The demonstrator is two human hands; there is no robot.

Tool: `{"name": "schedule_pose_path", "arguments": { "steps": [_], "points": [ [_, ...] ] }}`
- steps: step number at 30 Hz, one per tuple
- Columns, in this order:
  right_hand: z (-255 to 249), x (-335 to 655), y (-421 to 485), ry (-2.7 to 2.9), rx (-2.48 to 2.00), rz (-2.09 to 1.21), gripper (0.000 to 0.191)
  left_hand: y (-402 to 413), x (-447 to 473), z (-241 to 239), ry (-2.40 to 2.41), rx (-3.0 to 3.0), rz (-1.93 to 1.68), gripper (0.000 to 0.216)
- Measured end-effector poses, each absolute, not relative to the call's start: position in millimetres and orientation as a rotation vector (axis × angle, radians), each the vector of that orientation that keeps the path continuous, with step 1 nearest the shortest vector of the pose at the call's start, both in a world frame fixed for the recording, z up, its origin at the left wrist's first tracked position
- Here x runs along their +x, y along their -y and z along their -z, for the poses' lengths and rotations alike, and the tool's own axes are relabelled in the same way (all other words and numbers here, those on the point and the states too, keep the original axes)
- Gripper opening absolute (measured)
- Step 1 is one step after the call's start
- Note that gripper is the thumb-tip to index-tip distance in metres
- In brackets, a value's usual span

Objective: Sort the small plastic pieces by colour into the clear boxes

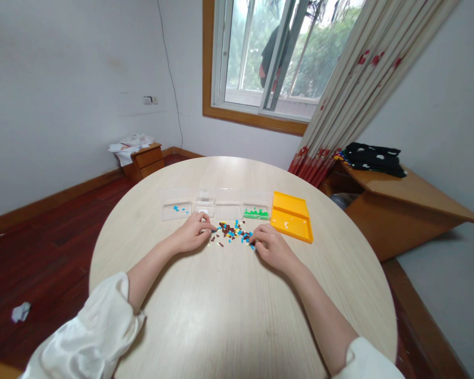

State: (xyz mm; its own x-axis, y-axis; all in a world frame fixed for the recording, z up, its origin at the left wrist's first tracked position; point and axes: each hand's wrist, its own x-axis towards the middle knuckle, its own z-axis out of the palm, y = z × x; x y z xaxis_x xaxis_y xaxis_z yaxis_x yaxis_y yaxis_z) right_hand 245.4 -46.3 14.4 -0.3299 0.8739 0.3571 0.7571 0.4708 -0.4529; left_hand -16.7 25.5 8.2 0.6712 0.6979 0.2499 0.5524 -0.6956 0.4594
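Observation:
A loose pile of small building bricks (229,230), brown, blue and a few yellow, lies on the round table between my hands. My left hand (193,231) is at the pile's left edge, its fingers closed with a bit of blue brick showing at the tips. At the right edge of the pile, my right hand (272,245) has its fingers curled down among blue bricks; whatever is in them is hidden. Behind the pile stand clear plastic boxes: a left one (164,213) with a few blue bricks, and a right one (256,204) holding green bricks.
Two more clear boxes, a small one (205,206) and a wider one (228,211), stand in the row. An open yellow case (291,204) with a few white pieces lies to the right. The pale round table (221,316) has a curved edge; a wooden desk (403,205) stands beyond it.

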Motion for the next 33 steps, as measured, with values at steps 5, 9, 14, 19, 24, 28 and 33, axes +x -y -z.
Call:
{"name": "schedule_pose_path", "arguments": {
  "steps": [5,9,14,19,24,28,33],
  "points": [
    [-12,245,48,2.226,-1.322,-0.307,0.033,-27,-17,-6,-1.003,2.538,-0.621,0.03],
    [-15,244,50,2.253,-1.326,-0.338,0.031,-29,-18,-3,-1.02,2.554,-0.61,0.031],
    [-22,240,55,2.291,-1.363,-0.332,0.025,-31,-18,1,-1.038,2.549,-0.644,0.031],
    [-24,238,57,2.33,-1.387,-0.319,0.017,-33,-18,5,-1.039,2.552,-0.701,0.032],
    [-22,239,55,2.324,-1.382,-0.314,0.014,-34,-18,7,-1.046,2.554,-0.672,0.03],
    [-20,243,52,2.175,-1.392,-0.27,0.014,-39,-21,8,-1.137,2.526,-0.684,0.029],
    [-18,262,45,1.855,-1.474,-0.015,0.015,-48,-29,9,-1.256,2.492,-0.717,0.03]
  ]
}}
